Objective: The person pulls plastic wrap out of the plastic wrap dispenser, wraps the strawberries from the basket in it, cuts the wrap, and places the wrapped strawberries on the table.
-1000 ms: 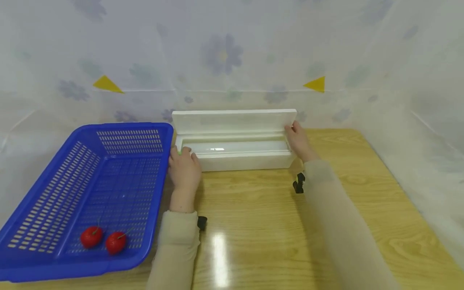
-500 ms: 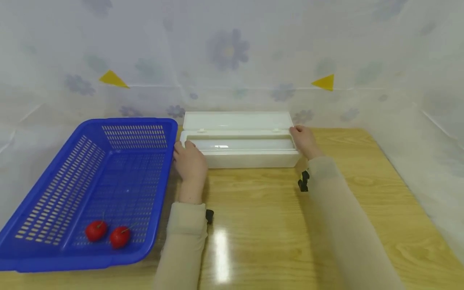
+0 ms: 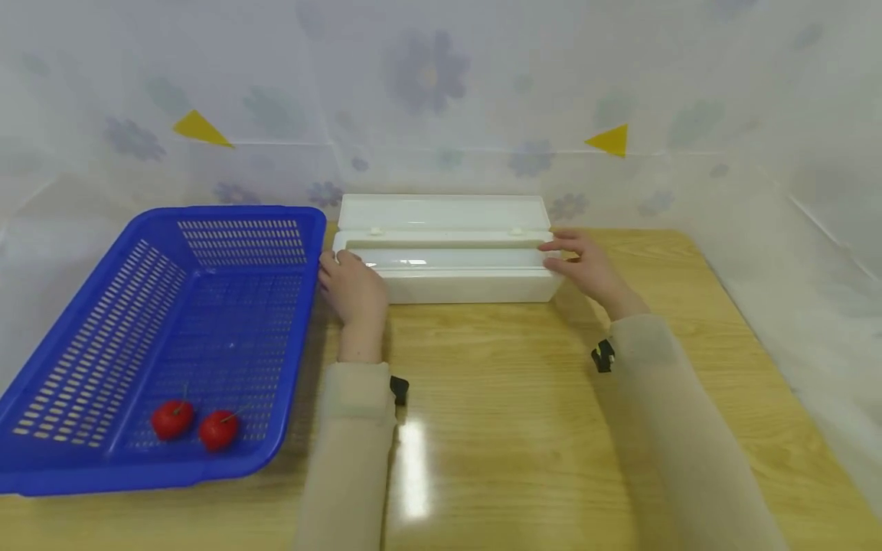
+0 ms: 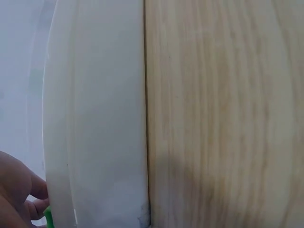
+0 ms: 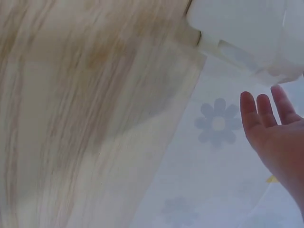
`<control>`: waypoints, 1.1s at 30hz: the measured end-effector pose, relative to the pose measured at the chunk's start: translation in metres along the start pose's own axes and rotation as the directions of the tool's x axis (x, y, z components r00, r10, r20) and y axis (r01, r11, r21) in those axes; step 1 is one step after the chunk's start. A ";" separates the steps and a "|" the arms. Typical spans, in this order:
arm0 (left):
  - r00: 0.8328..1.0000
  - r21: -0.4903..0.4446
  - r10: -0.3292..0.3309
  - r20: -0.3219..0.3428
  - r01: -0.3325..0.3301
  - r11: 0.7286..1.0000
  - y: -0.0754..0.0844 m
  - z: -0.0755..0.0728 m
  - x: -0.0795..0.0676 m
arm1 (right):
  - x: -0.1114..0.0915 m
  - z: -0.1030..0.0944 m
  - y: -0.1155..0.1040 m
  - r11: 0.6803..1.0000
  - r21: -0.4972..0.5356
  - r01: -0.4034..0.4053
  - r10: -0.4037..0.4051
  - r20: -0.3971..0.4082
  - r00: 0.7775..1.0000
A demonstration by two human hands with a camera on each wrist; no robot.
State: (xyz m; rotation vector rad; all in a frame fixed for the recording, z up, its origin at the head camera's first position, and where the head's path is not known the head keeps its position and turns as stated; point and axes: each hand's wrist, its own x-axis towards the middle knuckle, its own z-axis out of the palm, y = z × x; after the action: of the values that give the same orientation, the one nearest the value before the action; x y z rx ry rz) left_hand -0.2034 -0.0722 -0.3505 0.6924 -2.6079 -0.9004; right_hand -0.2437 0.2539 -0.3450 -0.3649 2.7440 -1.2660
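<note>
A long narrow white box stands at the back of the table, its hinged lid tipped back and a shiny pale surface showing inside. The left hand holds the box's left end with bent fingers. In the left wrist view, a small green piece pokes out between those fingers and the box end. At the opposite end is the right hand, its fingers spread and loosely extended near the box's right rim. The right wrist view shows these fingers apart, holding nothing, close to the box's end.
A blue perforated basket stands left of the box, close to the left hand. Two red cherries with stems lie in its near end. Behind the wooden table hangs a flowered sheet with two yellow triangles.
The lid has tipped from nearly upright to further back. The right hand has let go of it and spread its fingers. The left hand stays at the box's left end.
</note>
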 end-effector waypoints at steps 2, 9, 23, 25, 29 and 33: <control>1.000 0.004 -0.012 0.005 0.012 1.000 0.000 0.001 0.002 | 0.001 0.003 -0.002 0.999 -0.033 0.003 -0.003 -0.005 1.000; 0.999 0.006 -0.024 -0.048 0.025 1.000 -0.005 0.004 0.003 | 0.000 0.011 -0.003 0.999 -0.004 -0.037 0.036 -0.121 0.992; 0.997 -0.230 -0.004 -0.083 -0.015 0.973 -0.012 0.003 0.002 | -0.004 0.010 -0.010 0.996 0.056 -0.066 0.074 -0.145 0.987; 0.999 -0.280 -0.019 -0.049 0.004 0.960 -0.012 0.002 0.001 | -0.004 0.009 -0.010 0.995 0.063 -0.074 0.082 -0.145 0.986; 0.998 -0.331 -0.066 0.025 0.070 0.941 -0.009 -0.001 0.001 | -0.003 0.008 -0.009 0.992 0.080 -0.092 0.104 -0.156 0.982; 0.992 -0.345 -0.122 0.038 0.128 0.930 -0.010 0.000 0.005 | -0.002 0.010 -0.008 0.990 0.097 -0.100 0.115 -0.166 0.979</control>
State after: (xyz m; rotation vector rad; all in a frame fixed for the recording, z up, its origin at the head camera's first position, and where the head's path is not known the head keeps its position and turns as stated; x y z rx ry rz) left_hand -0.2042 -0.0812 -0.3563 0.7585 -2.3459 -1.3667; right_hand -0.2385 0.2418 -0.3454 -0.1012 2.7890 -1.4476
